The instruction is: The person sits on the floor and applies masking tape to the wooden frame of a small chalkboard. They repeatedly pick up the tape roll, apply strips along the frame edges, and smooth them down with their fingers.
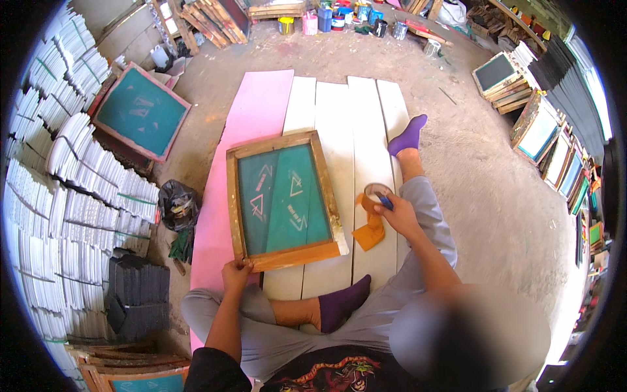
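A screen printing frame (330, 196), wooden with a green mesh and pale arrow-like marks, lies on white and pink boards before me. My left hand (236, 274) is closed on its near left corner, thumb on top of the wood. To the right of the frame, my right hand (400, 217) is closed around a roll of brown tape (368, 201) and a small blue object (386, 202) whose kind I cannot make out. Just below the roll, a folded orange piece (369, 235), like cloth or a tape strip, rests on the white boards.
My legs in grey trousers (428, 215) flank the boards (258, 104). Tall stacks of white sheets (78, 222) rise at the left, near another green screen (140, 111) and a black bag (179, 204). Paint cans (309, 25) stand at the back; more frames (535, 127) lean at the right.
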A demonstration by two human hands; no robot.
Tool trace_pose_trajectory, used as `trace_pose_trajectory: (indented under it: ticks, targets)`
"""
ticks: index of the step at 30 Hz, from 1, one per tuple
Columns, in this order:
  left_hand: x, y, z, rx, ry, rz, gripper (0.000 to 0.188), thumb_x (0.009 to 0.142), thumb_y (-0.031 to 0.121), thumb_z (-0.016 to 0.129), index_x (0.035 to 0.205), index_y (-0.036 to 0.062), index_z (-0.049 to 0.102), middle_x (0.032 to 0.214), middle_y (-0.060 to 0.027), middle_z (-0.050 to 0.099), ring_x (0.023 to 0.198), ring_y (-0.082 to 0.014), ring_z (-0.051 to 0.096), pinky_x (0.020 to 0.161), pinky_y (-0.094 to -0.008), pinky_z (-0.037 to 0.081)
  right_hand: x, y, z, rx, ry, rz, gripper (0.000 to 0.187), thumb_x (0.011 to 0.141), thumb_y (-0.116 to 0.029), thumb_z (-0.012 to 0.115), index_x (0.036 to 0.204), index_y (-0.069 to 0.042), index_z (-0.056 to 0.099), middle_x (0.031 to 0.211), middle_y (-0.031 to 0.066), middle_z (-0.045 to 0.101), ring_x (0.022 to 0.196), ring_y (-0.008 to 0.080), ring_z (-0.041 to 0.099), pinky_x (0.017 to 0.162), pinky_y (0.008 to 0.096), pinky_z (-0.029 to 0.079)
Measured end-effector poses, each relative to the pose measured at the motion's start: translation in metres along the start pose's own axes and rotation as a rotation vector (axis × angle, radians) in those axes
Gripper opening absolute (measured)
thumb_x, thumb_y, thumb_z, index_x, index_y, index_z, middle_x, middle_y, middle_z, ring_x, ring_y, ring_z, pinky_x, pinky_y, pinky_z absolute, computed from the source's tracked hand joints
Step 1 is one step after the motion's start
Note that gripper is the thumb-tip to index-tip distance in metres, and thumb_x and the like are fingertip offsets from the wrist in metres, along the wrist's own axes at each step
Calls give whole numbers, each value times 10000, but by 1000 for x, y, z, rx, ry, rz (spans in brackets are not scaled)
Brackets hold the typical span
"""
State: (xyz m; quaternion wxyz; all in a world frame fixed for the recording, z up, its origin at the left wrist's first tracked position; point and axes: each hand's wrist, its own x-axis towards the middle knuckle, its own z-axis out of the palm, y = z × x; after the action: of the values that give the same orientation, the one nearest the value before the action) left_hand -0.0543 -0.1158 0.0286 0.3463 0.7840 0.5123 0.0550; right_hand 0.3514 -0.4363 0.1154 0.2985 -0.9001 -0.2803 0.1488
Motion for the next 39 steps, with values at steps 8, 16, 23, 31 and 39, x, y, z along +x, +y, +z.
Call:
trace_pose_trajectory:
  ticks: [8, 16, 23, 31, 39]
  targets:
    - [4, -2, 1, -222, -73, -44, 234, 832, 182, 833, 860, -33, 744, 732, -97, 724, 661, -145, 661, 633, -322, 527, 120, 79, 80, 81, 358, 8, 368, 923, -327, 747, 1185, -86, 655, 915, 206, 721, 859, 379, 712, 751, 460, 541]
    - [-7, 11, -14, -510, -105, 3, 201, 884, 129, 803, 955, -36, 712, 805, -54, 707, 675, -114, 622, 604, -263, 502, 77, 65, 93, -596, 208, -187, 721, 954, -483, 635, 1572, -218, 374, 1252, 147, 653, 1071, 354, 630, 934, 472, 509]
    - [-28, 33, -34, -684, -61, 119, 119, 899, 44, 778, 954, -27, 701, 845, -46, 717, 766, -104, 656, 706, -248, 536, 1, -32, 101, -18, -253, -621, 324, 797, -316, 824, 1059, -138, 757, 993, 98, 664, 1061, 310, 581, 940, 428, 485]
    - [-37, 62, -49, -585, -13, 292, 121, 900, 55, 781, 908, -41, 707, 814, -48, 711, 752, -96, 655, 691, -241, 532, -32, -18, 124, 72, -304, -471, 283, 802, -304, 827, 996, -112, 752, 995, 90, 688, 1043, 313, 593, 931, 436, 487]
    - [-5, 70, -74, -779, -26, 238, 156, 913, 86, 777, 951, -47, 705, 791, -52, 706, 686, -81, 640, 625, -222, 521, -7, -56, 72, 469, -380, -97, 223, 884, -171, 782, 965, 24, 713, 865, 62, 706, 774, 128, 659, 683, 296, 555]
